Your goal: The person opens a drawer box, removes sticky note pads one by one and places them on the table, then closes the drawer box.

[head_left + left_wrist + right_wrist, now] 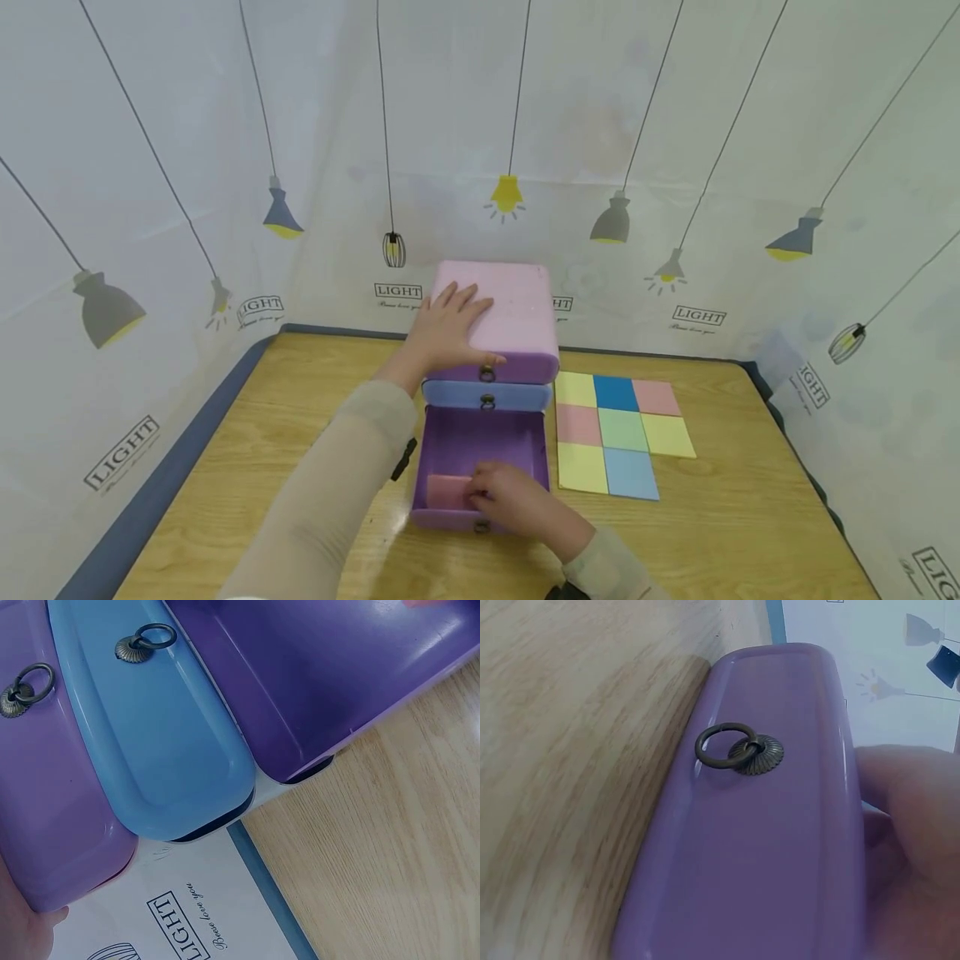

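A small chest of three drawers (517, 312) has a pink top, with purple, blue and purple drawer fronts bearing ring pulls. My left hand (447, 333) rests on the top at its left side, fingers spread, thumb at the upper drawer's front edge. The bottom purple drawer (480, 433) is pulled out. Inside it near the front, my right hand (513, 500) has curled fingers and pinches the right edge of a pink square card (447, 492). In the right wrist view, the drawer's front (757, 847) hides the fingertips.
Right of the chest, several square cards (621, 429) in yellow, blue, pink and green lie in rows on the wooden table (750, 500). A white sheet (480, 125) printed with lamps hangs behind and at both sides.
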{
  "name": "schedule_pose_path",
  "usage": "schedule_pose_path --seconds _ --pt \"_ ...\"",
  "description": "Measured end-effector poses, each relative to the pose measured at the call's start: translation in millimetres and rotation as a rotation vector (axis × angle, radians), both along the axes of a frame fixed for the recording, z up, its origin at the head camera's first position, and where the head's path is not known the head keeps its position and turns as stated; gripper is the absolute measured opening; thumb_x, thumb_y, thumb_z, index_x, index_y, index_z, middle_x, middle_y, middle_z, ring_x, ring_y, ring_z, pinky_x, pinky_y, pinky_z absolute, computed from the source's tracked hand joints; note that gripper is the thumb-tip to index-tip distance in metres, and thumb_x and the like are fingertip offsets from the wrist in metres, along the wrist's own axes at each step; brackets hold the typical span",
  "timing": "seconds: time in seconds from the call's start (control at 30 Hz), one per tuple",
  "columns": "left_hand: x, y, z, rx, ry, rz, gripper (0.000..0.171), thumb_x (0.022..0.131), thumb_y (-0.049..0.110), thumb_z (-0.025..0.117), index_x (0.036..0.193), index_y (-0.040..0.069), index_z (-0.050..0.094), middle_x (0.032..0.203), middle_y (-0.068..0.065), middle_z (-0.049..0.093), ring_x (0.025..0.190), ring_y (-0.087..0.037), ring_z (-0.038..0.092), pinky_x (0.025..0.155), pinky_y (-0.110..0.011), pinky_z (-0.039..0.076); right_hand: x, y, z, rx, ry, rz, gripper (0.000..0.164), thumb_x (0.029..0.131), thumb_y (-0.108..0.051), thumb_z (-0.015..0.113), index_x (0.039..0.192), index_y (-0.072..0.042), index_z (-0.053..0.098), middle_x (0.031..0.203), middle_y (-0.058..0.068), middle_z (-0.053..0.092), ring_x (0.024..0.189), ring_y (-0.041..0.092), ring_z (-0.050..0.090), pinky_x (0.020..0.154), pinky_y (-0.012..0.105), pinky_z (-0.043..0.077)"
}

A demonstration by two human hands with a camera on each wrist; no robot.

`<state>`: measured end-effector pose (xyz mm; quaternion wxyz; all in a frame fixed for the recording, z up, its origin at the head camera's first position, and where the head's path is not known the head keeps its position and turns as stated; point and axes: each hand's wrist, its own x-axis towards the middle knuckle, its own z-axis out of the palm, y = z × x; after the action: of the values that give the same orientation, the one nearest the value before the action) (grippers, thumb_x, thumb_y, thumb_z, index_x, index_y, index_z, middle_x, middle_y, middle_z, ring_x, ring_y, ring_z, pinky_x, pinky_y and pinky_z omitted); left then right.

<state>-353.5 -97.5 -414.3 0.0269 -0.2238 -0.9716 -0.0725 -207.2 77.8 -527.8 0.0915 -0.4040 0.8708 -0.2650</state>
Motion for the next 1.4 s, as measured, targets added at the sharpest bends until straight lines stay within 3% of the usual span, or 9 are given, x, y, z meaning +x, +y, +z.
schedule_pose_path --seconds 0.13,0.37,0.6,0.77,0.93,1.17,1.4 --pt "-0.8 0 -1.9 0.01 0.003 -0.002 0.111 0.068 0.09 0.05 0.156 0.029 0.022 0.163 -0.003 0.01 0.148 -0.031 0.001 0.113 -0.062 0.006 2.1 2 -0.5 -0.011 0.067 -0.005 0.014 0.088 -0.002 0.069 0.095 -0.009 0.077 0.09 -0.006 0.063 0.082 0.004 0.061 0.072 0.019 0.051" --pt "0.7 -1 -1.7 0.003 0.002 -0.003 0.111 0.068 0.089 0.05 0.156 0.029 0.022 0.163 -0.003 0.009 0.148 -0.031 0.001 0.113 -0.062 0.005 7.3 7 0.9 -0.07 0.276 -0.068 0.015 0.086 -0.003 0.071 0.095 -0.012 0.077 0.094 -0.003 0.064 0.083 0.009 0.063 0.07 0.022 0.052" --pt "-0.1 -1 -0.1 0.002 0.001 -0.006 0.11 0.069 0.088 0.05 0.157 0.029 0.021 0.163 -0.004 0.009 0.148 -0.031 0.0 0.113 -0.061 0.006 7.6 19 5.2 -0.271 0.459 -0.077 0.023 0.079 0.007 0.072 0.094 -0.01 0.076 0.089 -0.001 0.061 0.068 0.007 0.057 0.059 0.015 0.047" --pt "-1.4 -1 2.5 0.016 0.01 -0.004 0.11 0.069 0.088 0.052 0.156 0.028 0.022 0.163 -0.004 0.01 0.148 -0.031 0.0 0.113 -0.061 0.005 4.3 32 9.7 -0.382 0.538 -0.099 0.029 0.074 0.013 0.072 0.095 -0.007 0.074 0.09 0.002 0.06 0.068 0.008 0.056 0.058 0.015 0.046" --pt "-2.2 -1 3.0 0.006 0.005 0.0 0.111 0.068 0.089 0.051 0.156 0.028 0.022 0.163 -0.004 0.009 0.148 -0.031 0.0 0.113 -0.061 0.005 2.8 50 12.2 -0.416 0.591 -0.139 0.023 0.08 0.01 0.068 0.096 -0.006 0.074 0.091 0.003 0.059 0.068 0.009 0.055 0.059 0.015 0.046" --pt "-1.7 -1 1.6 0.014 0.005 -0.004 0.111 0.068 0.089 0.051 0.156 0.028 0.022 0.163 -0.004 0.01 0.148 -0.031 0.001 0.113 -0.062 0.005 7.7 80 13.9 -0.476 0.619 -0.227 0.03 0.074 0.017 0.065 0.094 -0.003 0.074 0.093 0.005 0.061 0.067 0.012 0.053 0.058 0.017 0.044" --pt "0.0 0 0.9 0.011 -0.01 0.0 0.11 0.069 0.088 0.051 0.156 0.029 0.021 0.163 -0.003 0.009 0.148 -0.031 0.0 0.113 -0.062 0.005 15.0 106 12.5 -0.468 0.63 -0.304 0.031 0.077 0.014 0.06 0.098 -0.003 0.074 0.094 0.005 0.06 0.067 0.011 0.051 0.059 0.016 0.042"
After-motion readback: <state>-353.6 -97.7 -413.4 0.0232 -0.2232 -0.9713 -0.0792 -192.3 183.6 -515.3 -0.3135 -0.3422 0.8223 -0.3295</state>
